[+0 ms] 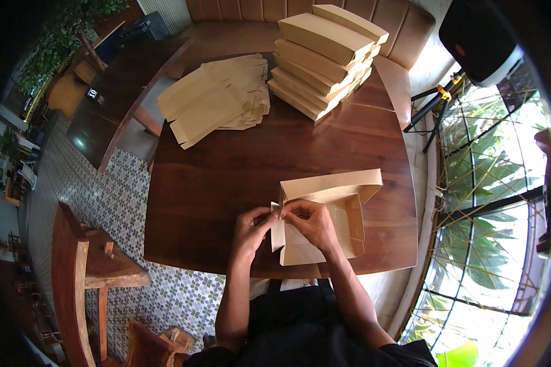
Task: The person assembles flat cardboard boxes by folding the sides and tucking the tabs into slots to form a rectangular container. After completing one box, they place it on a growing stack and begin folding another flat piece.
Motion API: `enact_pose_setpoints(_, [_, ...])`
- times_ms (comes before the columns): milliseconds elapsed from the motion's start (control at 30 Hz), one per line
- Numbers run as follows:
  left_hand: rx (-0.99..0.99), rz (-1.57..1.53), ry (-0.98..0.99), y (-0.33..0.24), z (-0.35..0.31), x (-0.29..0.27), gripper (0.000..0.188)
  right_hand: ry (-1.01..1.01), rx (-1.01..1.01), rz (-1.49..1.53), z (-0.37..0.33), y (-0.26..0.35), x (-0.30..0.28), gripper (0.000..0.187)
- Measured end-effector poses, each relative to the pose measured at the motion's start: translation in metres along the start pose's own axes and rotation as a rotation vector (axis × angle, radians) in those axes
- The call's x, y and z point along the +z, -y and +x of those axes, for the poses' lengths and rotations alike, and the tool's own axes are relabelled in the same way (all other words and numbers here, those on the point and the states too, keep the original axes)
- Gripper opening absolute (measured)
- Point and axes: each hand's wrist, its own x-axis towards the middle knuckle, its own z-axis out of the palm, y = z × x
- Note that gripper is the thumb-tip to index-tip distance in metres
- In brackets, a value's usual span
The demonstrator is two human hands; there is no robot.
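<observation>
In front of me on the wooden table, near its front edge, lies a brown cardboard box (346, 229), partly folded up with its lid raised on the far side. My left hand (251, 230) pinches the box's left end flap from outside. Across the same corner, my right hand (312, 225) reaches over the box's inside, thumb and fingers closed on the flap close to the left fingertips. The right end wall of the box stands upright. Exactly how the flap's tabs sit between my fingers is hidden.
Flat cardboard blanks (211, 101) lie piled at the table's far left. Folded boxes (324, 58) are stacked at the far right of the wooden table (226, 177). A brown padded bench (232, 38) runs behind it. A wooden chair (73, 269) stands to the left, a window (483, 226) to the right.
</observation>
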Motion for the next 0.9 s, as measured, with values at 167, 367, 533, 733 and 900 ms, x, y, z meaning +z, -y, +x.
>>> enact_pose_setpoints(167, [0.043,0.053,-0.037,0.007,-0.001,0.001,0.021,-0.017,0.011,-0.054,0.003,-0.008,0.004,0.028])
enact_pose_setpoints(367, [0.302,0.267,-0.057,0.008,-0.006,0.004,0.031,-0.024,0.028,-0.078,0.0,-0.007,0.009,0.024])
enact_pose_setpoints(533, [0.329,0.356,-0.037,0.002,-0.01,0.001,0.03,-0.02,0.044,-0.021,0.0,-0.003,0.007,0.026])
enact_pose_setpoints(733, [0.271,0.313,-0.084,-0.003,-0.012,0.01,0.028,0.075,0.052,-0.214,0.001,-0.002,0.005,0.026])
enact_pose_setpoints(900, [0.342,0.295,-0.128,-0.009,-0.016,0.016,0.023,0.05,0.004,-0.12,0.001,-0.005,0.011,0.024])
